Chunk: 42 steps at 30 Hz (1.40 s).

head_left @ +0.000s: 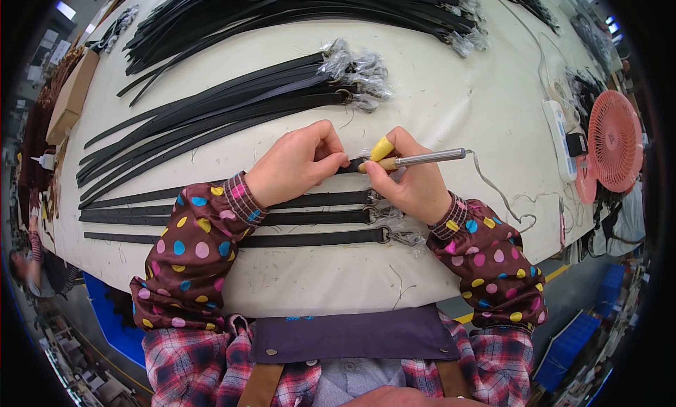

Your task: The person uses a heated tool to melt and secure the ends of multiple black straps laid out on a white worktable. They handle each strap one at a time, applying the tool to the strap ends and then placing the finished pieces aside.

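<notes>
We see one black strap [347, 170] in work, on the desk [458, 90] between the two hands, its right end just under the fingertips. The thumb and forefinger of the left hand [299, 160] are together at this strap; whether they pinch its edge or some thin thread, we cannot tell. The fingers of the right hand [415, 185] are clamped on a pen-shaped tool [429, 157], with a thin cord [486, 176] at its rear. Its front points toward the strap end, but we cannot tell if it touches.

We judge that this one strap is in the middle of its work and not yet finished. Nearer to the person, three straps [320, 217] lie in a neat row, with rings and clear plastic at their right ends. Beyond the hands lies a looser bundle [211, 118], and at the far side a much bigger pile [296, 16]. Which of these groups is done and which is left, we cannot say, because no clear difference shows at this size.
</notes>
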### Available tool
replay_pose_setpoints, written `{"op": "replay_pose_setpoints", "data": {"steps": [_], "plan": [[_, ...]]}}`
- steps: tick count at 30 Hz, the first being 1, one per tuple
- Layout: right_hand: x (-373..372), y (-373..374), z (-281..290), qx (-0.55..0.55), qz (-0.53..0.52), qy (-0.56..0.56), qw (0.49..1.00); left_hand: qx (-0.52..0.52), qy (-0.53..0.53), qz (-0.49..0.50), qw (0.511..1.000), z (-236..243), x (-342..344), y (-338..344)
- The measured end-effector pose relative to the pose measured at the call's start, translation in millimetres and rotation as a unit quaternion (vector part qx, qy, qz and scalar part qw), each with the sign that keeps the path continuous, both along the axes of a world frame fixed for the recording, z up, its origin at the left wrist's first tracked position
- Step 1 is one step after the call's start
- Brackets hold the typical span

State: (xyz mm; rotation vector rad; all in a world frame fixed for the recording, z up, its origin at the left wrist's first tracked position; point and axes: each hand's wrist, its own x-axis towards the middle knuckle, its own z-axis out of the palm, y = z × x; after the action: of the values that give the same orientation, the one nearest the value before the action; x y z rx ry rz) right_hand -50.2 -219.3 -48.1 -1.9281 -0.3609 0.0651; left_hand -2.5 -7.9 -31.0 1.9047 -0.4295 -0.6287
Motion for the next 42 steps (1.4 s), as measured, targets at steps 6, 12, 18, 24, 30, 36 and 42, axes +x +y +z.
{"op": "replay_pose_setpoints", "data": {"steps": [6, 12, 18, 24, 30, 36, 42], "plan": [[0.1, 0.4, 1.7, 0.001, 0.003, -0.005, 1.0, -0.001, 0.015, 0.001, 1.0, 1.3, 0.4, 0.1], [0.0, 1.2, 3.1, 0.0, -0.003, -0.015, 1.0, 0.003, 0.013, 0.0, 1.0, 1.0, 0.8, -0.3], [0.1, 2.3, 4.0, 0.006, -0.004, -0.019, 1.0, 0.0, 0.008, 0.0, 1.0, 0.7, 0.8, -0.2], [-0.2, 2.5, 3.2, 0.003, -0.006, -0.025, 1.0, -0.005, 0.005, 0.0, 1.0, -0.6, 1.0, -0.5], [0.9, 3.6, -1.7, 0.021, -0.024, -0.034, 0.999, -0.008, 0.011, 0.003, 1.0, -0.6, 1.6, -0.2], [0.4, 3.7, 3.1, 0.041, -0.029, -0.003, 0.999, -0.004, 0.035, 0.014, 0.999, 0.0, 2.0, 0.1], [1.6, 4.7, 0.8, 0.04, -0.037, -0.012, 0.998, 0.006, 0.067, 0.014, 0.998, 5.2, 2.1, -1.4]]}}
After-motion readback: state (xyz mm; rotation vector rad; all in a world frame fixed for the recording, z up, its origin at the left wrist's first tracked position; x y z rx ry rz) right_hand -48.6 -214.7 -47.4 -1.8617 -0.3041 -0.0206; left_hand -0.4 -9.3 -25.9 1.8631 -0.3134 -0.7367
